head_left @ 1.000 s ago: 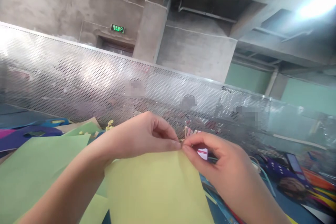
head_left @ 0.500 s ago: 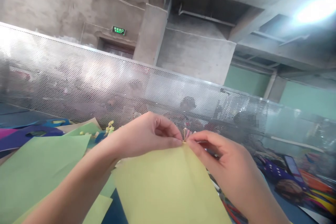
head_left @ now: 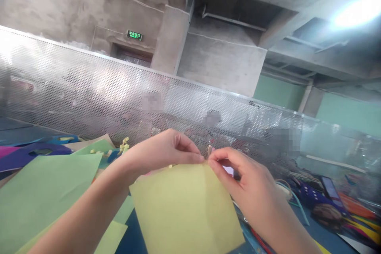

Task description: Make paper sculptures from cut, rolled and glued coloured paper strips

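Note:
A pale yellow sheet of paper hangs in front of me, held up by its top edge. My left hand pinches that edge between thumb and fingers. Close beside it, my right hand pinches the same edge with thumb and forefinger, and the two sets of fingertips almost meet. A soft vertical crease runs down the sheet below them. Thin pale and pinkish tips show just behind the fingers; what they belong to is hidden.
Green sheets of paper lie at the left, with purple cut pieces beyond and small yellow flower shapes. At right are a phone and coloured pieces. A perforated metal screen stands across the table, blurred people behind it.
The sheet's lower part has swung up, so its bottom right corner now shows. My right hand has shifted slightly left. Both hands keep their pinch on the top edge.

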The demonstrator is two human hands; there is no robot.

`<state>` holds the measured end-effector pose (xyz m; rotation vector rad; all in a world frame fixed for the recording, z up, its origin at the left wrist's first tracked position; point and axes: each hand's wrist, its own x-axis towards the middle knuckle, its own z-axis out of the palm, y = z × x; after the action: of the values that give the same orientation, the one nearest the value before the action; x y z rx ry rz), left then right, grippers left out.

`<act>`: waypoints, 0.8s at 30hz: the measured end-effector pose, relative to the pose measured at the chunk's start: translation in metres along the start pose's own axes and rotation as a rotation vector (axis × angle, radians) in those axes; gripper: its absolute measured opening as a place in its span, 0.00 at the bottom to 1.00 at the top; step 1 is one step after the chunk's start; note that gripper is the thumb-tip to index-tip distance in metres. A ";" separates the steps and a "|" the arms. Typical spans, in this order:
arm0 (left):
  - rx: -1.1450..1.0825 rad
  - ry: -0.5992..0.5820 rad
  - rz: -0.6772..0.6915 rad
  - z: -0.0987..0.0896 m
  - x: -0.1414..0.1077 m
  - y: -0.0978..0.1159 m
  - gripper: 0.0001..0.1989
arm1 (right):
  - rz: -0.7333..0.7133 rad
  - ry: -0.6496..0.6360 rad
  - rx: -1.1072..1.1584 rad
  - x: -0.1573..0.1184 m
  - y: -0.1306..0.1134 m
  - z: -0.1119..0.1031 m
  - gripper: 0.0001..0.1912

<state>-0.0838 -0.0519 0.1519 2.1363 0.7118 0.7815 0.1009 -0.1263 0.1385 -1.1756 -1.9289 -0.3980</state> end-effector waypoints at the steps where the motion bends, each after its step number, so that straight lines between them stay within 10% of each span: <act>1: -0.002 -0.003 0.009 0.000 0.001 -0.001 0.15 | -0.006 0.009 -0.008 0.001 -0.001 0.000 0.04; 24: -0.016 -0.010 0.081 -0.004 -0.002 0.004 0.13 | -0.055 0.049 0.039 0.003 -0.002 0.000 0.04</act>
<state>-0.0871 -0.0536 0.1562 2.1645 0.6155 0.8160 0.0990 -0.1256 0.1416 -1.0804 -1.9216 -0.4130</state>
